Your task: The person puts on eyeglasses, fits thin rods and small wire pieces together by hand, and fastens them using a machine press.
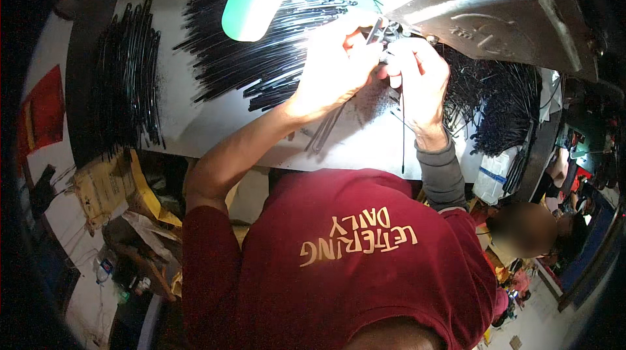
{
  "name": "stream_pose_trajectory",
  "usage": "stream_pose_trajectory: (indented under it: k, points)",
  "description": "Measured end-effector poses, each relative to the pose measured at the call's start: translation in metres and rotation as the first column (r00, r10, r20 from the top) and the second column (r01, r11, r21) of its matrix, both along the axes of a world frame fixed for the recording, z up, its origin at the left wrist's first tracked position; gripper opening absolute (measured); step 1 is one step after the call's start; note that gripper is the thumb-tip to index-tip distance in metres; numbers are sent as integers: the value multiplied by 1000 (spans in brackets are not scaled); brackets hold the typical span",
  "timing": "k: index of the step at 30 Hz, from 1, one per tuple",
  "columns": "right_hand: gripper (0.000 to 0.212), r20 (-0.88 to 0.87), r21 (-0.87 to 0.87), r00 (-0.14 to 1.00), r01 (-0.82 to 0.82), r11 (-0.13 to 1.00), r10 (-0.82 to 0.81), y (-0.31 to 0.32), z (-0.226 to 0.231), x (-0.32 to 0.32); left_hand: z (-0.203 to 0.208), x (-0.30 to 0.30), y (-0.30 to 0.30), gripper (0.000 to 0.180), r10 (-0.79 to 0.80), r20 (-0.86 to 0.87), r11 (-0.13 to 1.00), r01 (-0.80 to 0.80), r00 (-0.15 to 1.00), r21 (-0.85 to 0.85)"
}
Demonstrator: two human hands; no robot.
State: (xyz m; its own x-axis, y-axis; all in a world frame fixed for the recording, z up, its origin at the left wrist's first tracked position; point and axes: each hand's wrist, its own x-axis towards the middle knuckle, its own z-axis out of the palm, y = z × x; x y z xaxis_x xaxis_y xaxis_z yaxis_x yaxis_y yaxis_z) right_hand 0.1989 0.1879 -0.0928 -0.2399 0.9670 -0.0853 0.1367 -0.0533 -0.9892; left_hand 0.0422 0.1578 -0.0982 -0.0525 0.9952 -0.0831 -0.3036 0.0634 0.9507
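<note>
Both hands work close together at the head of a machine, under a bright lamp. My left hand [332, 66] is closed on long, thin dark strips [324, 130], whose ends stretch down toward the table's near edge. Beside it, my right hand [422, 83] pinches a slim black rod [403, 130] that hangs down below the fingers. Fingertips of both hands meet at small dark metal parts [390, 32] under the machine, where glare and the fingers hide the exact contact.
A grey-green machine body [495, 21] overhangs at the upper right. The green-white lamp [261, 1] hangs above a broad pile of black strips [241, 57]. Another bundle [127, 76] lies at the left, and tangled black rods [502, 102] at the right. Another person [521, 229] is at the right.
</note>
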Motion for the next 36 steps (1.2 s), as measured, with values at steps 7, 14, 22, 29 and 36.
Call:
stream_pose_trajectory:
  k: [7, 14, 22, 29, 36]
  points:
    - [17, 26, 7, 1000, -2, 1000, 2, 0, 0, -4, -7, 0, 2, 27, 25, -110, 998, -18, 994, 57]
    - [16, -231, -119, 972, 7, 993, -34, 7, -8, 0, 1, 0, 12, 30, 40, -237, 997, -23, 971, 77]
    - [15, -306, -135, 950, 21, 991, -62, 6, -8, -4, 4, -1, 15, 25, -46, -204, 996, 61, 978, 72]
    - [17, -304, -173, 952, -36, 984, -18, 12, -8, 1, 12, -6, 14, 28, -109, -22, 994, 109, 994, 22]
    - [26, 21, -402, 975, -192, 895, 219, 13, 10, 8, 7, -16, 17, 30, -159, -57, 987, 161, 986, 27]
